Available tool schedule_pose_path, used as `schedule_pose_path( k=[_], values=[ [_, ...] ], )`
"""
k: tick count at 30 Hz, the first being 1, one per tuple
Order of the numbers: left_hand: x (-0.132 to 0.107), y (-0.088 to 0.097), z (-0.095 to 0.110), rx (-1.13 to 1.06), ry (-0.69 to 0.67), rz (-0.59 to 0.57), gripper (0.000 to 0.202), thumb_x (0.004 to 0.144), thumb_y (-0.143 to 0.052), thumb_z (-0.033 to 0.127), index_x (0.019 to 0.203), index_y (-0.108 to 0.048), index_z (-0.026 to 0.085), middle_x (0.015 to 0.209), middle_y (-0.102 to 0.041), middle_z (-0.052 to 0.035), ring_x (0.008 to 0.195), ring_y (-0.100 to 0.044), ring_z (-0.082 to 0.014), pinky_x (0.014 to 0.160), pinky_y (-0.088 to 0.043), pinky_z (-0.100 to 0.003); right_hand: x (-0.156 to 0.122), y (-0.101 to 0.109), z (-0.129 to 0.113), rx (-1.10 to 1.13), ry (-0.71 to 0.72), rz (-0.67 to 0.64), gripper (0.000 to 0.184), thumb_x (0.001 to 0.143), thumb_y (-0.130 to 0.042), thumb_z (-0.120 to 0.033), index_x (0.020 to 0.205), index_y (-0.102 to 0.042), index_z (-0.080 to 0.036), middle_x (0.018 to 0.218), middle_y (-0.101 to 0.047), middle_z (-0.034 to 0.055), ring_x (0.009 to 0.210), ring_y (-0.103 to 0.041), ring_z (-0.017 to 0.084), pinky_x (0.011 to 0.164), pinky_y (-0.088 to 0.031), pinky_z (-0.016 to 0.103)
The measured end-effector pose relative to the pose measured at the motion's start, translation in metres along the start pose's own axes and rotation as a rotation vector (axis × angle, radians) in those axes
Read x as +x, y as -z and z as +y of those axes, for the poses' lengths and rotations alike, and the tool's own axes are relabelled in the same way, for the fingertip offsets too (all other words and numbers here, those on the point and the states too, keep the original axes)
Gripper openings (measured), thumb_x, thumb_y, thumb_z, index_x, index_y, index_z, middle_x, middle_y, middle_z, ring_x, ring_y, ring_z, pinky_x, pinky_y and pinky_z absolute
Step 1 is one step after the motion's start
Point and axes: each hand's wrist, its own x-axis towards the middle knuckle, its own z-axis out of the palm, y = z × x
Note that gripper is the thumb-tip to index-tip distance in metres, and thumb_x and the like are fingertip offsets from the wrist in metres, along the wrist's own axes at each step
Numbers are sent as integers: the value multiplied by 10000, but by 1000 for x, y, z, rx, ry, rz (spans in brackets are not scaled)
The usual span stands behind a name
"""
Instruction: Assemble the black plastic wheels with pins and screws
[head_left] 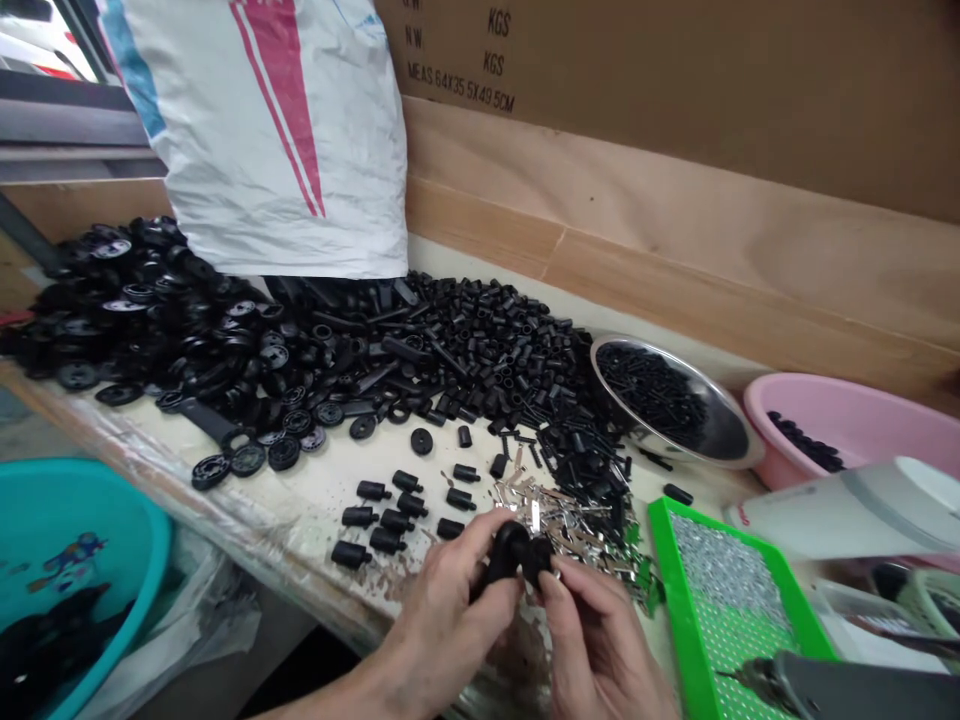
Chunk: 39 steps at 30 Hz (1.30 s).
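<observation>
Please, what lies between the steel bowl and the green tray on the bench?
In the head view, one short black plastic piece lies between the steel bowl and the green tray.

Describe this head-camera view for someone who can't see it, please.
The left hand and right hand hold a small black plastic part above loose silver metal clips on a workbench heaped with black plastic parts. A green tray of tiny grey pieces sits to the right.

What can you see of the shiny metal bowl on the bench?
The round, polished steel bowl sits on the pale workbench, its wide rim catching the light. It is partly filled with thin black rods, heaped toward one side. Loose black parts press against its left side, and a pink basin stands just to its right.
</observation>
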Motion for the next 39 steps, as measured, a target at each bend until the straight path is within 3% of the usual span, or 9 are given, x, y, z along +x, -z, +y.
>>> schedule_pose_path(
  k=[6, 18, 23, 26, 32, 36, 39],
  values=[
    [1, -3, 1, 182, -31, 91, 435, 855, -526, 227, 1289, -512, 245, 845, -645, -18, 727, -569, -157, 596, -428, -214, -3, -7, 6, 54, -52, 51, 80, 818, -677, -230, 866, -703, -172, 842, -707, 50, 723, -662, 164, 683, -525, 277],
    [-1, -9, 1, 317, -99, 123, 506, 860, -527, 273, 1361, -487, 212, 865, -678, -45, 759, -611, -186, 699, -482, -263, -5, -9, 11, 21, -87, 41, 112, 803, -691, -265, 855, -713, -168, 857, -731, 73, 762, -680, 188, 742, -550, 314],
    [-7, -11, 2, 347, -139, 136, 499, 883, -486, 246, 1376, -467, 175, 1114, -679, -106, 876, -653, -208, 804, -509, -286, -6, -7, 8, 23, -170, 3, 221, 807, -687, -317, 959, -721, -159, 902, -744, 80, 768, -697, 194, 723, -550, 298],
    [-8, -12, -3, 347, -228, 159, 505, 880, -480, 189, 1385, -455, 201, 1258, -631, -95, 1025, -646, -216, 901, -497, -283, -5, -5, 8, 22, -133, -52, 246, 840, -655, -298, 1041, -729, -178, 975, -742, 77, 821, -698, 186, 726, -543, 272],
    [-6, -12, -20, 435, -428, 219, 640, 826, -461, 54, 1435, -382, 232, 1299, -612, -75, 1116, -627, -212, 960, -503, -300, 3, 3, 14, 20, -63, -153, 264, 796, -714, -379, 1017, -750, -240, 984, -733, 50, 829, -692, 187, 742, -555, 282],
    [-5, -12, -23, 556, -555, 243, 685, 837, -455, 31, 1472, -307, 243, 1282, -624, -74, 1107, -638, -195, 947, -516, -270, 4, 3, 19, 67, 105, -233, 253, 788, -723, -232, 1040, -741, -251, 963, -746, 52, 828, -702, 195, 747, -574, 303],
    [-4, -11, -27, 668, -662, 319, 720, 857, -467, 34, 1500, -224, 247, 1271, -630, -94, 1103, -640, -191, 961, -501, -262, -2, -3, 22, 126, -39, -133, 249, 786, -720, -246, 1030, -735, -196, 988, -731, 86, 840, -700, 205, 715, -579, 303]
  ],
)
